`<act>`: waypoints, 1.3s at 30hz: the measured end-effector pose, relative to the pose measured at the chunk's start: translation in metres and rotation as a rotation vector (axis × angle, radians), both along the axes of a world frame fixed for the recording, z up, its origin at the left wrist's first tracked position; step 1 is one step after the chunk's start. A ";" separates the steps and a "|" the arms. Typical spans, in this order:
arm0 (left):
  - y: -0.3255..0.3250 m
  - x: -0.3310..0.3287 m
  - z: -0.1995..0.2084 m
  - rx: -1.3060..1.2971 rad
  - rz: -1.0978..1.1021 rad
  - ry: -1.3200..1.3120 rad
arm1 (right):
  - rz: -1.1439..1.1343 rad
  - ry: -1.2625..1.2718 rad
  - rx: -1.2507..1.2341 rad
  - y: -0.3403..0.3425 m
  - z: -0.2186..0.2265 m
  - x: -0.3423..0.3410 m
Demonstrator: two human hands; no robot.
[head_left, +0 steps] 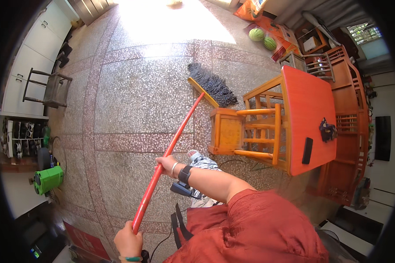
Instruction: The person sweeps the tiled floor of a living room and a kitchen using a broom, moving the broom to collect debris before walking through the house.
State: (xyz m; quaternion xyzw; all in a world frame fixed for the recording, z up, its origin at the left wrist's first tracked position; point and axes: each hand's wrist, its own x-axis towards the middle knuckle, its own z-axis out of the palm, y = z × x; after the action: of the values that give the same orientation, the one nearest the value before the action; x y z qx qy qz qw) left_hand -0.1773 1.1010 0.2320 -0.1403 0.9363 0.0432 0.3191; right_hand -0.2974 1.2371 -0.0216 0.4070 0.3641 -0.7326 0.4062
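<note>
A mop with a red pole (177, 133) slants across the picture from lower left to upper middle. Its dark grey fringed head (211, 85), on a yellow bar, lies on the speckled floor beside the wooden stool. My left hand (128, 241), with a green bangle at the wrist, is wrapped round the pole's near end. Farther up, my right hand (166, 165) grips the pole, wearing a white bangle and a dark watch (185, 174). Both hands are closed on it.
Right of the mop stand an orange wooden stool (227, 131) and a red-topped table (309, 118) bearing a black remote (307, 151). Watermelons (263, 37) lie at the far right. Leftward are a dark chair (55, 90) and a green box-shaped object (48, 180).
</note>
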 end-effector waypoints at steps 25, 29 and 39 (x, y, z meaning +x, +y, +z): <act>0.117 -0.105 -0.037 0.169 -0.165 -0.088 | -0.195 0.030 0.155 0.140 -0.026 -0.085; 0.093 -0.114 0.011 0.038 -0.217 -0.041 | -0.311 0.035 0.023 0.104 0.006 -0.072; 0.114 -0.125 0.016 0.032 -0.345 -0.034 | -0.404 0.041 0.093 0.120 0.004 -0.079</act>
State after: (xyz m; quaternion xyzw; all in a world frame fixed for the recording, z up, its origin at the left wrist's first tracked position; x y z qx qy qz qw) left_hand -0.3025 1.2146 0.2481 0.0266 0.9402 0.0004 0.3396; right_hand -0.3764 1.3568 -0.0171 0.4751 0.3164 -0.7898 0.2243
